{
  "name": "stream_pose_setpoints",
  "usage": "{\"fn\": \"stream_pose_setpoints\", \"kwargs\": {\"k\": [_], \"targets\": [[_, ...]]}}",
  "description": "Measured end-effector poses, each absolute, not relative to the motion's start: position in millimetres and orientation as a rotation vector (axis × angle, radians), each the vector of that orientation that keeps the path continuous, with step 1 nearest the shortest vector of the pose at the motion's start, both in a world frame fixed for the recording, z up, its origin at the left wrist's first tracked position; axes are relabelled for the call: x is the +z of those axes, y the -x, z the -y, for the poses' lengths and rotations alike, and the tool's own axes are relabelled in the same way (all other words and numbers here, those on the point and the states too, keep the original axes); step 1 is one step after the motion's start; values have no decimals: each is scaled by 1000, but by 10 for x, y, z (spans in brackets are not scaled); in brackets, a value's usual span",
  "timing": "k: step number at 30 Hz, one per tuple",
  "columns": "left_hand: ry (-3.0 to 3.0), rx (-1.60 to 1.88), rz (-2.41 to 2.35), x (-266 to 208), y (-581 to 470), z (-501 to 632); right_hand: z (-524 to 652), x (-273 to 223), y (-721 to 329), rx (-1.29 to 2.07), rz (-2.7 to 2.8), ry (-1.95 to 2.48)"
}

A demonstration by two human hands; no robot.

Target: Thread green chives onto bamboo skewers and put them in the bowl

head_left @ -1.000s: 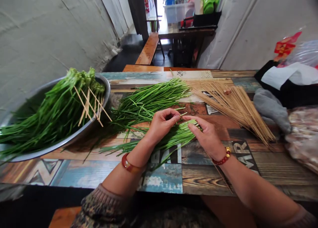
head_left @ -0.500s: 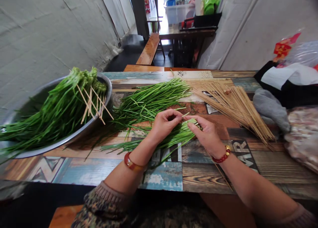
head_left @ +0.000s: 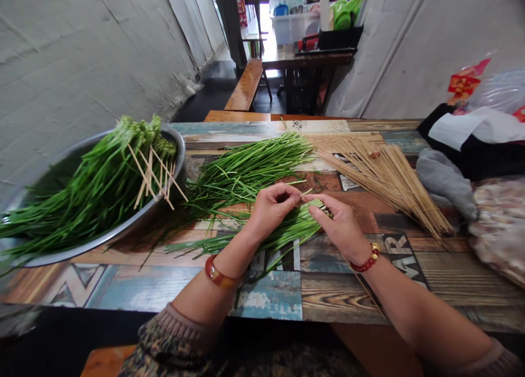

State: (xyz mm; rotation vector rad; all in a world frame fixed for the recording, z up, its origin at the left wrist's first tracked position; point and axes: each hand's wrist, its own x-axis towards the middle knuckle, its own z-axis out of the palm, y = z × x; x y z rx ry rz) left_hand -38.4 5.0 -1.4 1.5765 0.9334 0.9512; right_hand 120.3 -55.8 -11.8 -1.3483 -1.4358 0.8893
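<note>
My left hand (head_left: pixel 274 206) is closed in a pinch at the pale end of a chive stalk, thumb against forefinger. Beside it, my right hand (head_left: pixel 338 224) is closed at the cut ends of a row of green chives (head_left: pixel 287 229), which trail left across the table. A thin bamboo skewer (head_left: pixel 369 292) slants from under my right hand toward the table's front edge; its tip among the chives is hidden by my fingers. Just beyond my hands lies a loose pile of chives (head_left: pixel 258 161). Bamboo skewers (head_left: pixel 396 185) are heaped to the right of it.
At the left stands a metal basin (head_left: pixel 181 166) with skewered chives (head_left: pixel 77 196) inside, stick ends poking over its rim. A grey cloth-like bundle (head_left: pixel 445 180) and a plastic bag of pale pieces (head_left: pixel 498 224) sit at the right. Behind are a bench (head_left: pixel 245 86) and another table.
The camera view has shifted slightly. Both hands keep nearly the same place at the chive ends, with only small finger movement.
</note>
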Motion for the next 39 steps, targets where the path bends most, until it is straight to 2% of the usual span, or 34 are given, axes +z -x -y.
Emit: {"fn": "stream_pose_setpoints", "kwargs": {"k": [16,30,39], "targets": [[-1572,946,-938,24,382,-36,548,-111,-1192,859,1463,1310],[-1988,1087,-929,47,375,-31,538,-146,-1195,847,1462,1317],[-2014,1060,-966,5,373,-36,523,-143,-1188,835,1456,1338]]}}
